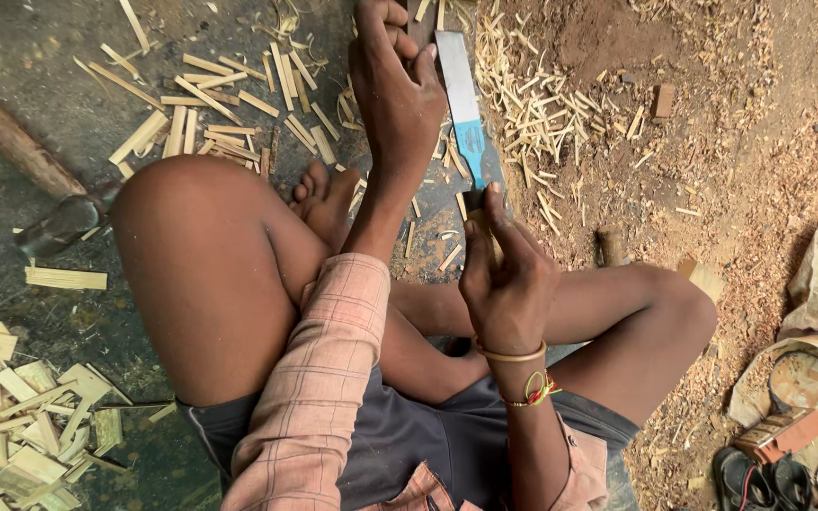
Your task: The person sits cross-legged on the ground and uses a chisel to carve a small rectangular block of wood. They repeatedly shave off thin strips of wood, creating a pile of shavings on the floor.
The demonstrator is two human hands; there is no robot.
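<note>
While the person sits cross-legged on the dark floor (40, 57), the left hand (395, 80) is clenched tight round the handle of a broad flat blade (459, 99), its grip fully closed with the thumb lying against the blade's near edge. That blade runs from the fist down toward the right hand (506, 274), pale steel above and blue-tinted lower down. At its lower end the right hand's grip is pinched shut on a small pale wooden piece (478, 220), thumb and forefinger pressing it up against the blade's edge; most of the piece is hidden by the fingers. Both hands work just beyond the bare foot (326, 197), between the raised knees. Cut wooden strips (220, 104) lie scattered on the floor beyond the left knee, a heap of flat offcuts (21, 416) sits near the left hip, and fine splinters (532, 104) litter the sawdust to the right of the blade. A hammer (35, 180) lies left of the knee
</note>
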